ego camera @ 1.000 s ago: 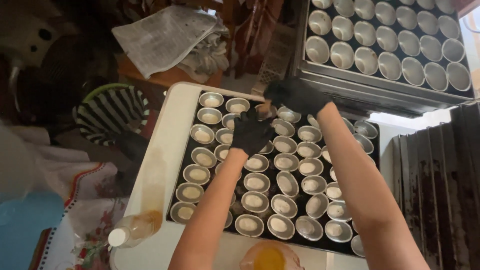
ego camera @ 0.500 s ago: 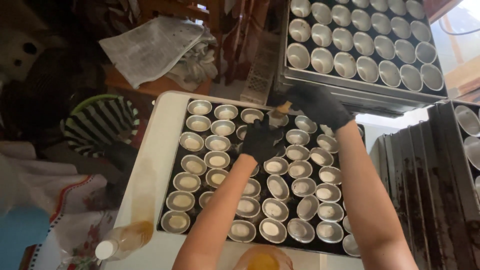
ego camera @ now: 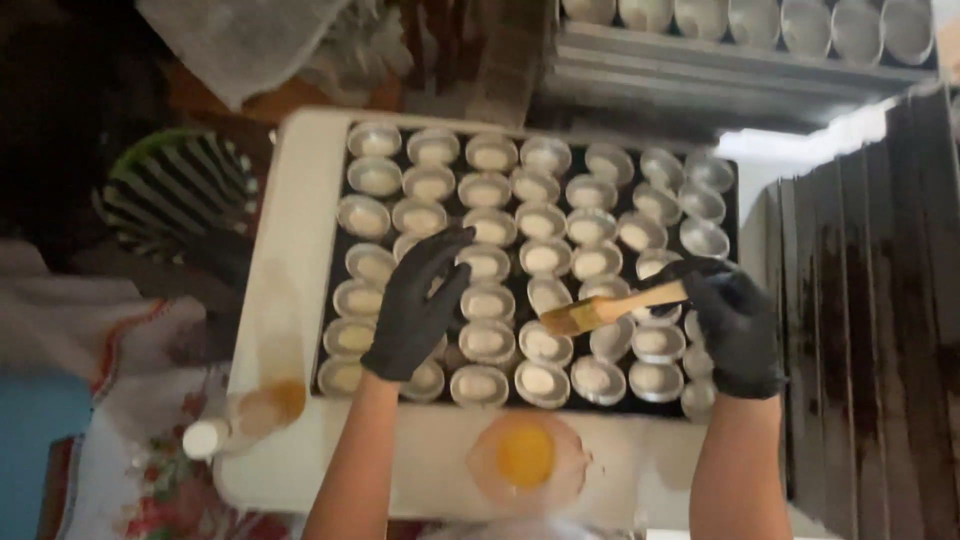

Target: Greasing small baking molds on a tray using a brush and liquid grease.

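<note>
A dark baking tray [ego camera: 334, 262] on a white board holds several small round metal cups [ego camera: 491, 230] with pale dough inside. My left hand [ego camera: 420, 305], in a black glove, rests flat with spread fingers on cups at the tray's left side. My right hand [ego camera: 735, 325], also gloved, grips a wooden pastry brush [ego camera: 612, 308] whose bristles point left over a cup in the near rows. A clear bowl with yellow egg yolk [ego camera: 526, 457] sits on the board just in front of the tray.
A plastic bottle of amber liquid [ego camera: 245, 418] lies at the board's left front. Stacked dark empty trays [ego camera: 860, 300] stand to the right. Another tray of cups [ego camera: 760, 20] sits at the back. A green striped basket [ego camera: 165, 195] is at left.
Both hands have drawn back from the tray's far rows to the near rows. The brush has come into plain sight in my right hand, and the view has shifted closer to the tray.
</note>
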